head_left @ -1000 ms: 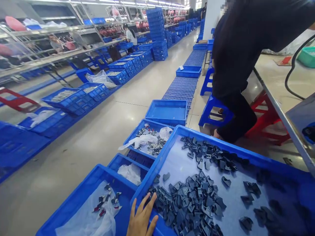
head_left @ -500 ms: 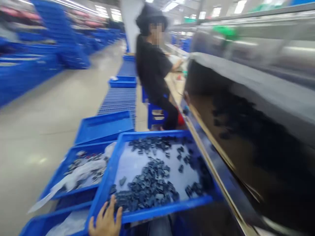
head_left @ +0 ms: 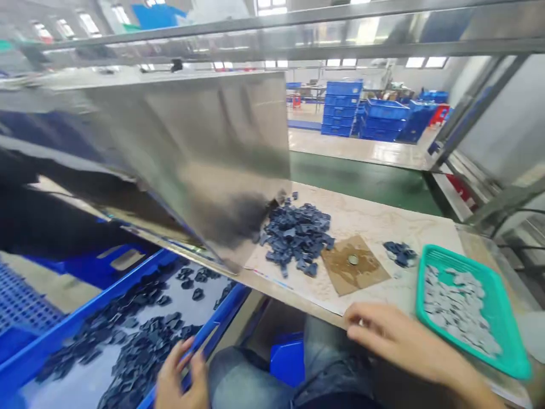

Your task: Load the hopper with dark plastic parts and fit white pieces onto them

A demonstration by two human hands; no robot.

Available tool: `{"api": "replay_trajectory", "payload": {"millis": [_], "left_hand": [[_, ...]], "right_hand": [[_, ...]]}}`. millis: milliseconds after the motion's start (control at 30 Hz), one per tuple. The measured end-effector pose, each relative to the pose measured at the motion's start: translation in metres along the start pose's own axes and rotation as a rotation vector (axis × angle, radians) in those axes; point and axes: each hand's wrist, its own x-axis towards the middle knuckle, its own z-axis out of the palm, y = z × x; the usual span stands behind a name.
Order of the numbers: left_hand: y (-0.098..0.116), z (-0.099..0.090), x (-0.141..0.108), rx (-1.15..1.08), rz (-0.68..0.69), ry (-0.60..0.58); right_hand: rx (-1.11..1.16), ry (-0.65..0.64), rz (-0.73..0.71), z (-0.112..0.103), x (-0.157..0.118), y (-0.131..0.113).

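A person's left hand [head_left: 183, 378] was bent over the near rim of a blue tray [head_left: 80, 315] of dark pieces; whether it gripped could not be told. The right hand [head_left: 377, 329], loosely curled and seemingly holding nothing, hung at the table [head_left: 400, 289] edge, nearer than the left to the tabletop heap [head_left: 298, 233], which lay ahead and leftward of it (jumbled, sharing no long axis).

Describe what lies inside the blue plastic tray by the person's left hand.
In the blue plastic tray, many small dark angular parts lie on a pale bottom, some heaped near the left hand. The heap and the pale-topped workbench cover whatever lies beneath.
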Motion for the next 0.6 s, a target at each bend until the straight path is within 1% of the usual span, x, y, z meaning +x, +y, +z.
{"api": "replay_trajectory", "payload": {"millis": [33,100,133,167,200,233,300,367,467,533,600], "left_hand": [[0.031,0.015,0.011,-0.067,0.127,-0.028],[0.092,0.047,0.038,-0.164,0.406,-0.094],[0.118,0.062,0.053,-0.187,0.497,-0.106],[0.140,0.077,0.068,-0.182,0.545,-0.123],[0.157,0.091,0.081,-0.152,0.574,-0.155],[0.168,0.102,0.093,-0.105,0.595,-0.192],[0.176,0.118,0.108,-0.008,0.599,-0.258],[0.171,0.126,0.114,0.046,0.566,-0.258],[0.158,0.130,0.114,0.049,0.475,-0.196],[0.153,0.132,0.113,0.013,0.426,-0.179],[0.152,0.135,0.114,-0.045,0.404,-0.165]], "right_hand": [[-0.142,0.186,0.086,-0.018,-0.016,0.021],[-0.411,0.472,0.273,-0.041,-0.041,0.070],[-0.507,0.530,0.347,-0.047,-0.050,0.095],[-0.577,0.537,0.412,-0.050,-0.057,0.118],[-0.616,0.501,0.474,-0.051,-0.062,0.139],[-0.622,0.446,0.517,-0.050,-0.066,0.155],[-0.568,0.346,0.534,-0.047,-0.070,0.177],[-0.479,0.300,0.466,-0.047,-0.072,0.186],[-0.397,0.289,0.344,-0.050,-0.074,0.191],[-0.381,0.303,0.301,-0.052,-0.075,0.195],[-0.373,0.322,0.280,-0.053,-0.074,0.200]]}}
